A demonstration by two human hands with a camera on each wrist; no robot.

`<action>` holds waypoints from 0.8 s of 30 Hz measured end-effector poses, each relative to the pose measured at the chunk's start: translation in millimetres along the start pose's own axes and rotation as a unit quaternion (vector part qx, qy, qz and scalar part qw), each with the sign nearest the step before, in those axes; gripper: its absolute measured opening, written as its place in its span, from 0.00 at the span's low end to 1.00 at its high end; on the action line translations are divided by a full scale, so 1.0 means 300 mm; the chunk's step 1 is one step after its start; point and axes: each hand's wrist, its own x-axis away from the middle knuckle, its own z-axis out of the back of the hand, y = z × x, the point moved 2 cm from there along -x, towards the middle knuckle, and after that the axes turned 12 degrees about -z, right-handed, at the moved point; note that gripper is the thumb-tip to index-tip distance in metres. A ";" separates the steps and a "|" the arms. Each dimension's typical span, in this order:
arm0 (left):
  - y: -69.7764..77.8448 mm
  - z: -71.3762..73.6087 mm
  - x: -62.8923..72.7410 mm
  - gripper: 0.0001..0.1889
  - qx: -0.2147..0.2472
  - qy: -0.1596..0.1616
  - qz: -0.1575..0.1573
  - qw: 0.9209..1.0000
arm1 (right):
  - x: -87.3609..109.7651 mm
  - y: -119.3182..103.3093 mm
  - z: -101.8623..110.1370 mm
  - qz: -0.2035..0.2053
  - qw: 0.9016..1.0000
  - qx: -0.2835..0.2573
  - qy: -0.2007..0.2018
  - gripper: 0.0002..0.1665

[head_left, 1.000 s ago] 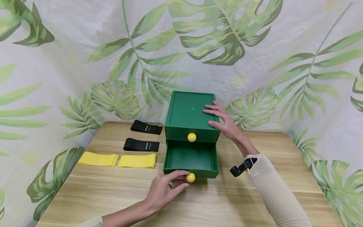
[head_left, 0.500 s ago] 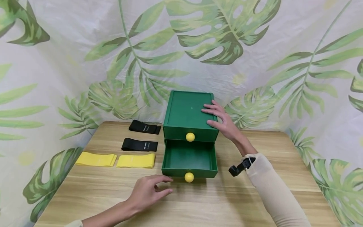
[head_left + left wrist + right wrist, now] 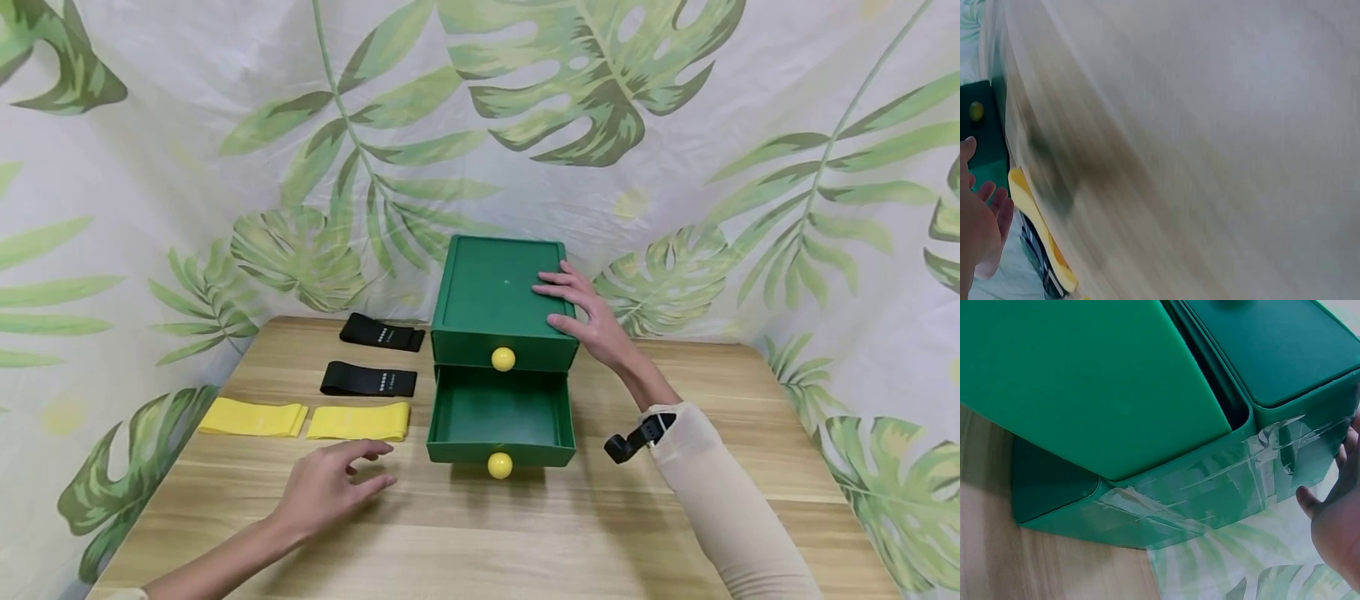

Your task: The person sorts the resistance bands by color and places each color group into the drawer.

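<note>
A green drawer cabinet [image 3: 502, 287] with yellow knobs stands at the back of the table. One drawer [image 3: 502, 454], below the closed top one, is pulled out, and its floor is bare. My right hand [image 3: 588, 321] rests on the cabinet's top at the right edge, fingers spread; the right wrist view has the drawer [image 3: 1097, 381] jutting out between two tiers. Left of the drawer, my left hand [image 3: 326, 487] hovers over the table with fingers loosely bent, holding nothing. Nearest to it lies a flat yellow resistance band [image 3: 358, 422].
A second yellow band [image 3: 253, 417] lies farther left. Behind the yellow bands are two black resistance bands, one nearer [image 3: 369, 380] and one farther back [image 3: 381, 333]. A leaf-patterned cloth [image 3: 405, 167] hangs behind the wooden table [image 3: 480, 550].
My left hand has let go of the lower knob and moved left, away from the drawer. The drawer stays pulled out, and my right hand keeps its place on the cabinet.
</note>
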 end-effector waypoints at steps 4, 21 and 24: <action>-0.051 0.020 -0.017 0.22 -0.035 0.013 -0.016 0.999 | 0.003 -0.004 0.001 0.001 1.000 -0.004 0.003 0.28; -0.191 0.007 -0.125 0.37 0.006 -0.084 -0.039 0.996 | 0.004 0.002 0.000 0.000 1.000 0.000 0.002 0.27; -0.207 -0.008 -0.133 0.39 0.024 -0.104 -0.033 0.994 | 0.003 0.000 0.000 0.001 1.000 0.001 0.001 0.27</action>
